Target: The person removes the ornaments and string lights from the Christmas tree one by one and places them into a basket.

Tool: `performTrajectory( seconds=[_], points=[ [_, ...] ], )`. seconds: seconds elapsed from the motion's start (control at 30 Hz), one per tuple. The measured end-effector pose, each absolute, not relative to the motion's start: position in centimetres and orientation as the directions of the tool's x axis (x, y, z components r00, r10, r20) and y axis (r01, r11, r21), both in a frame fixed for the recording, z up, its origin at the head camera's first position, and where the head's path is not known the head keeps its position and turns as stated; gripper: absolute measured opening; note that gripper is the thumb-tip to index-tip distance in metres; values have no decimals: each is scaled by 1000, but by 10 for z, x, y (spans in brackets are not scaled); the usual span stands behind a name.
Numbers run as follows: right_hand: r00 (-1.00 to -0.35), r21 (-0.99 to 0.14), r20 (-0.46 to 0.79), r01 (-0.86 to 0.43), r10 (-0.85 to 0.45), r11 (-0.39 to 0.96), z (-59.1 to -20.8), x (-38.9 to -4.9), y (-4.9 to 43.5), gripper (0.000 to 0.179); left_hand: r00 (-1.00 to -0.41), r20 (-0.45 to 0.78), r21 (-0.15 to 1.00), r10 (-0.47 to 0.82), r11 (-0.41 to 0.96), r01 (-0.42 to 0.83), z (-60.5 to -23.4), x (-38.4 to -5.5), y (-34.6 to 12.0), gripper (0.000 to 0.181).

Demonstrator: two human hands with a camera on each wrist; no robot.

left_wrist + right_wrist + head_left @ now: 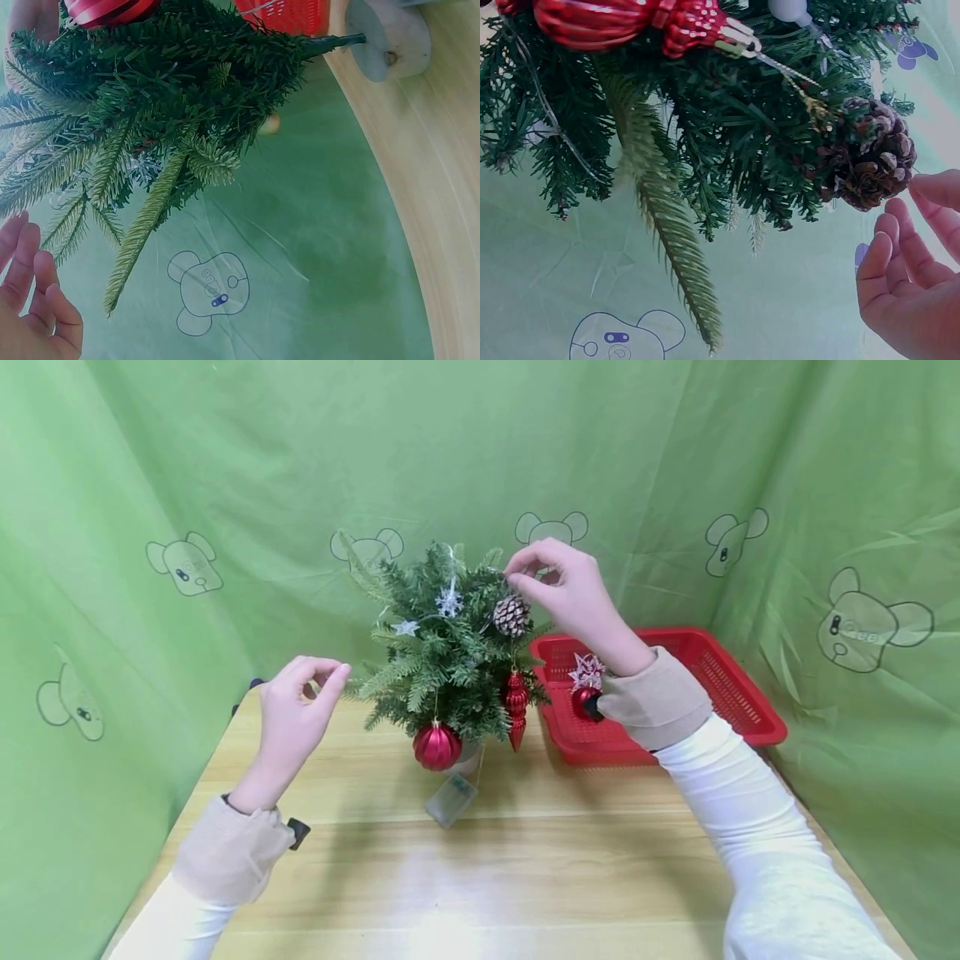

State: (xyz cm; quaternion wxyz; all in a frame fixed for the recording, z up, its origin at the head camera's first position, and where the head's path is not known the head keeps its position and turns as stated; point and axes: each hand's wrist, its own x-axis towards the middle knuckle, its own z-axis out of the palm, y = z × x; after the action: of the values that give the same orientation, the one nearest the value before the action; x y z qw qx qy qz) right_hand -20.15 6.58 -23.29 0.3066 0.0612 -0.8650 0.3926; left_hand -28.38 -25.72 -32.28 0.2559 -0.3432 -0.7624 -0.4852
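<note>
A small artificial Christmas tree (442,668) stands on the table, hung with ornaments. At its upper right hangs a brown pine cone (512,615) with pale tips. My right hand (566,585) pinches with thumb and index finger at the top of that cone; any string there is too small to tell. In the right wrist view the fingertips meet the edge of the pine cone (874,157). My left hand (300,706) hovers at the tree's left side, fingers loosely bent, holding nothing. A red ball (437,746) and a long red ornament (516,710) hang low on the branches.
A red plastic basket (720,693) behind my right forearm holds a red ball (583,702) and a pinkish-white star ornament (587,672). A clear battery box (451,800) lies before the tree. White snowflakes (449,602) hang in the branches. Green cloth (450,452) encloses the table.
</note>
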Motion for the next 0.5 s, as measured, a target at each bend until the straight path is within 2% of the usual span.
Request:
performTrajectory(
  seconds=[0.23, 0.5],
  points=[
    [-796, -688, 572, -332, 200, 646, -226, -197, 67, 12, -630, 726, 563, 277, 287, 775, -322, -284, -257, 9],
    [-780, -736, 579, -375, 238, 564, -219, -193, 73, 9, -629, 726, 561, 279, 290, 776, -323, -285, -257, 9]
  ],
)
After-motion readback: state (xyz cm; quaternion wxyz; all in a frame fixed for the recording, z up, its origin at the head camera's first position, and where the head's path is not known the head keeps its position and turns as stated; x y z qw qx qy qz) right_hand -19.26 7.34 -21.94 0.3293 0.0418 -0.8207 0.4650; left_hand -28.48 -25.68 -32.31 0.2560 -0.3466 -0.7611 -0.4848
